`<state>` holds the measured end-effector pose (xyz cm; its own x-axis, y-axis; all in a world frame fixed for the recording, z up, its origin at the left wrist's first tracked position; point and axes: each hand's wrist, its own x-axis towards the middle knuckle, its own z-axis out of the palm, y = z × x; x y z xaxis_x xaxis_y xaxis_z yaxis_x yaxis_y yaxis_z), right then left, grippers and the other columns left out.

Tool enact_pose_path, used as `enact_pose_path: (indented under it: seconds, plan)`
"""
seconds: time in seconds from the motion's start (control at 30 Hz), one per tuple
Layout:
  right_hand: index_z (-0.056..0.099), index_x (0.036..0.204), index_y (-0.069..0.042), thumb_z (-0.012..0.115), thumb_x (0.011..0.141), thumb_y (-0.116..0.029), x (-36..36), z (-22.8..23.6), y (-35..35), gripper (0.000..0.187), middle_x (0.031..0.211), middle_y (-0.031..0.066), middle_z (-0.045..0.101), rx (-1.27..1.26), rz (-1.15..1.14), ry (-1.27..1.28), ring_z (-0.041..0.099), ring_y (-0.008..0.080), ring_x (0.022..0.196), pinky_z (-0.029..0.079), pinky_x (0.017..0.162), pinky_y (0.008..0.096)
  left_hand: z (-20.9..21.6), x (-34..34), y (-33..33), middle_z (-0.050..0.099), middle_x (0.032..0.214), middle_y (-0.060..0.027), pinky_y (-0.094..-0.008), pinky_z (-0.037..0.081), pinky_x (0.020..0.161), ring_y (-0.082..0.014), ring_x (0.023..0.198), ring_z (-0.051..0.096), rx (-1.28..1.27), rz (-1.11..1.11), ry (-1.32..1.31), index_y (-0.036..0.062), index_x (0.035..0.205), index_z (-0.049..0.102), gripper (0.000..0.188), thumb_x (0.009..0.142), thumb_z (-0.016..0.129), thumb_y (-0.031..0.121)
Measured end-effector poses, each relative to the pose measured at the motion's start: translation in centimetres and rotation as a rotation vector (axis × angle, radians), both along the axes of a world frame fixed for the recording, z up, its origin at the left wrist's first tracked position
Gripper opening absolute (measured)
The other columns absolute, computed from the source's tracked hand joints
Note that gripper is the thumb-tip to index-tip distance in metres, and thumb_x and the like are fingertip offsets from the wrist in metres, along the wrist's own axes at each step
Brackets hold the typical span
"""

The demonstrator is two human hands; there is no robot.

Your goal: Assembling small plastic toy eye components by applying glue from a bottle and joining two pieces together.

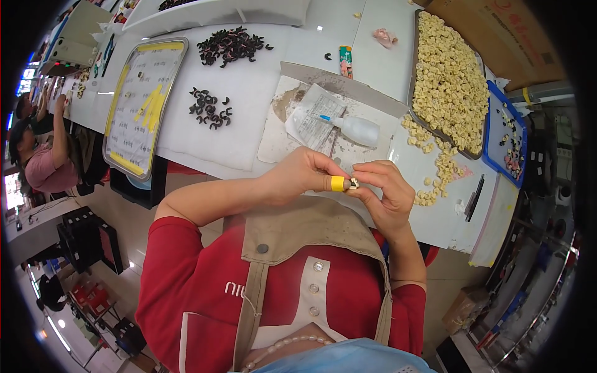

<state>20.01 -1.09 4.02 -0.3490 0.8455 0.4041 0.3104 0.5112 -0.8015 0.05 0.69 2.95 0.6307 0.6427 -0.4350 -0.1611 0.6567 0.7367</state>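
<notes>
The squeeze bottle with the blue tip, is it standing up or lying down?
Lying down: the squeeze bottle shows its long side, with the blue tip pointing left over a paper sheet.

Fingertips of the left hand [297, 178] and right hand [388, 194] cover most of a small pale piece [354, 184], its shape too small to tell. The apron [314, 227] and hands hide part of the bench's [380, 68] near edge. At its far edge, the picture's top cuts off a white bin [217, 15]. Toward the right edge, a heaped tray [413, 68] partly covers a blue tray [524, 142]. A bottle [360, 131] overlaps a sheet [320, 107], its print unreadably small.
</notes>
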Motion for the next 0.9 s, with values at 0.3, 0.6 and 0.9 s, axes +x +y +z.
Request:
enact_pose_path:
  seconds: [0.3,0.6,0.9]
  plan:
    - [0.063,0.086,-0.001,0.072,0.067,-0.004,0.0,-0.6,-0.3,0.022,0.085,0.0110,0.063,0.086,-0.017,-0.021,0.058,0.0213,0.074,0.047,0.064,0.0289,-0.2,0.0,-0.3,0.064,0.084,-0.0044,-0.0202,0.044,0.067,-0.0072,0.075,0.055,0.019,-0.013,0.043,0.0013,0.088,0.066,0.012,0.078,0.066,0.009]
    - [0.063,0.084,-0.001,0.071,0.066,-0.002,0.1,-0.8,-0.4,0.020,0.085,0.0109,0.063,0.122,-0.011,-0.036,0.057,0.0205,0.071,0.046,0.061,0.0279,-0.7,0.4,-0.4,0.064,0.083,-0.0049,-0.0215,0.044,0.072,-0.0086,0.078,0.056,0.007,0.009,0.010,0.0008,0.085,0.066,0.009,0.078,0.065,0.006]
    - [0.063,0.084,-0.001,0.072,0.064,0.000,-0.1,-0.9,-0.1,0.022,0.085,0.0106,0.063,0.117,-0.011,-0.039,0.057,0.0204,0.071,0.047,0.061,0.0279,-1.0,0.3,-0.2,0.063,0.079,-0.0029,-0.0201,0.041,0.064,-0.0063,0.072,0.053,-0.004,0.023,-0.018,0.0020,0.083,0.066,0.007,0.078,0.065,0.007]
